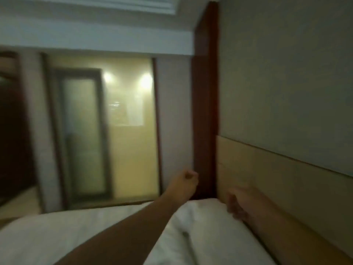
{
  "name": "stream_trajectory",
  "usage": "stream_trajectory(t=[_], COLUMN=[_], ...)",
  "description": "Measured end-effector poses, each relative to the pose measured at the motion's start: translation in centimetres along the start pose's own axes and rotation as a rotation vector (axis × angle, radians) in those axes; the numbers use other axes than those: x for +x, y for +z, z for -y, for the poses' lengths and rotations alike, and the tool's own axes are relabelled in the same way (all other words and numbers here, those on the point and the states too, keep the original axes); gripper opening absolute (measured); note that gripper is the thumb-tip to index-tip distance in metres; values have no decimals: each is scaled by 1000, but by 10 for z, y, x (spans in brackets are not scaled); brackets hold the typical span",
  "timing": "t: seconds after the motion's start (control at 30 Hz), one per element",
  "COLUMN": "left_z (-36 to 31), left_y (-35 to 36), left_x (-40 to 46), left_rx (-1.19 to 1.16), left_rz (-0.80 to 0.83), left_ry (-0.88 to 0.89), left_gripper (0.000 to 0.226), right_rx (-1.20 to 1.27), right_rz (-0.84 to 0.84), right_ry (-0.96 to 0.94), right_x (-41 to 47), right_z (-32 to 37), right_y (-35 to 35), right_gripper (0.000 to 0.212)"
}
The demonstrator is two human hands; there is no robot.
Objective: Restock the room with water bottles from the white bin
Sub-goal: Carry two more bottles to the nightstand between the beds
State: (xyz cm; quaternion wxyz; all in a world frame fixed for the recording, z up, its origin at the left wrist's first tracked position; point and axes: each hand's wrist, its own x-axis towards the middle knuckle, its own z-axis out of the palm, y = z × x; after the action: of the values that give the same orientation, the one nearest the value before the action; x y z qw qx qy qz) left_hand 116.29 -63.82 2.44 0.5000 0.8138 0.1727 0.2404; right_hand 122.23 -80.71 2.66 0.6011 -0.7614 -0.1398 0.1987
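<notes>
A: Hands, counted?

B: Two. The left hand [186, 178], on a bare forearm stretched out across the bed, was curled into a loose fist with nothing in it, raised in front of the dark red-brown wooden post [205, 111]. The right hand [237, 204] was badly blurred; its fingers pointed downward by the corner of the pillow, and whether they held anything could not be told.

A: Water bottles? White bin?

B: None of either showed anywhere in the view, so their place could not be given.

A: Bedding, then.

B: One white pillow [200, 226], creased, lying under both arms against the headboard. One white bed sheet [66, 232] spreading off to the left.

A: Furniture and fittings behind?

B: One pale wooden headboard panel [277, 184], running along the right behind the right hand, below one plain grey-beige wall [286, 73]. One wooden post, already listed, standing upright between the headboard and the glass.

A: Farther out?

B: One yellow-lit frosted glass partition [131, 150], with two round lights [146, 81] glowing through it. One dark-framed frosted glass door [82, 131] just left of that. All of it smeared by motion blur.
</notes>
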Motion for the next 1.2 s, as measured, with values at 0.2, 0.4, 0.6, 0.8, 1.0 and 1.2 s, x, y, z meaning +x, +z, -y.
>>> stream_trajectory(t=[0.2,0.4,0.6,0.8,1.0,1.2], left_z=[1,22,49,109,191,231], left_y=[-307,-562,-724,-838,-961,-1102], left_x=[-90,-239,-396,-477,-523,-541], left_rx=[110,279,325,321,340,304], left_rz=[-495,-916,-1170,-1344,-1423,-1524], left_ry=[-66,-197,-328,-466,-565,-511], left_gripper=[5,3,12,19,15,17], right_rx=[-11,-22,-36,-85,-108,-60], right_rz=[465,866,1144,1325,1375,1399], right_ry=[-226,-292,-305,-340,-372,-370], right_x=[-64,-217,-362,-449,-477,-491], right_z=[159,224,243,238,242,279], right_y=[302,568,754,903,1067,1241], right_gripper=[21,24,25,24,27,23])
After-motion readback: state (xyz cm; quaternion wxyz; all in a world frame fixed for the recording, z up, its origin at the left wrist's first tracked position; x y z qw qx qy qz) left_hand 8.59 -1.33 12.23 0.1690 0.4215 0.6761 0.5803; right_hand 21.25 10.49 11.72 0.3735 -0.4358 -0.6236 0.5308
